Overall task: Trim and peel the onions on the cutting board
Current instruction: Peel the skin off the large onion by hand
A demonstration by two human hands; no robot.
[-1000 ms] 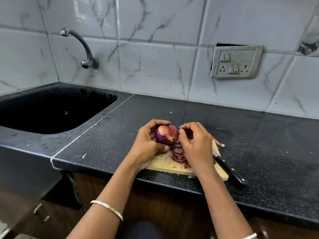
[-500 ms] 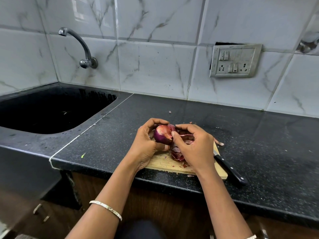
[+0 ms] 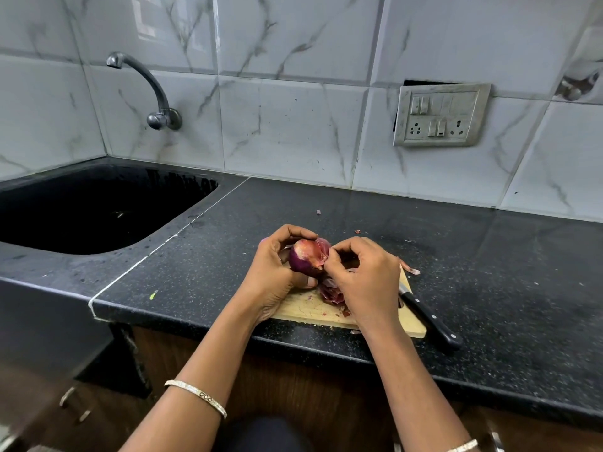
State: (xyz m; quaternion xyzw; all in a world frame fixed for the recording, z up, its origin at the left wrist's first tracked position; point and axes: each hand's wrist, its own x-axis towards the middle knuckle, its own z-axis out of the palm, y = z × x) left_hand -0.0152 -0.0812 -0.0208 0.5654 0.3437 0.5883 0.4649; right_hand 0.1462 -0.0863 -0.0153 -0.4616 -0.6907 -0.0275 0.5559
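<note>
Peeling further, right hand point(image 3: 365, 278) now lifts onion point(image 3: 305, 257) skin, left hand point(image 3: 277, 265) steadying.

1. A home kitchen: black speckled granite counter point(image 3: 489, 272) with a sunken black sink point(image 3: 98, 207).
2. Wall tap point(image 3: 146, 89) on marble-look tiles point(image 3: 293, 125).
3. Switchboard point(image 3: 440, 115) (2 sockets), cutting board point(image 3: 306, 308).

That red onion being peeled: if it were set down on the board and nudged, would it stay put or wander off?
The onion looks round and glossy where the skin is off, so it would probably roll and feel a bit slippery. The left hand cups it whole, suggesting it is firm, not squashy. The loose peels on the cutting board look papery and would likely just slide.
</note>
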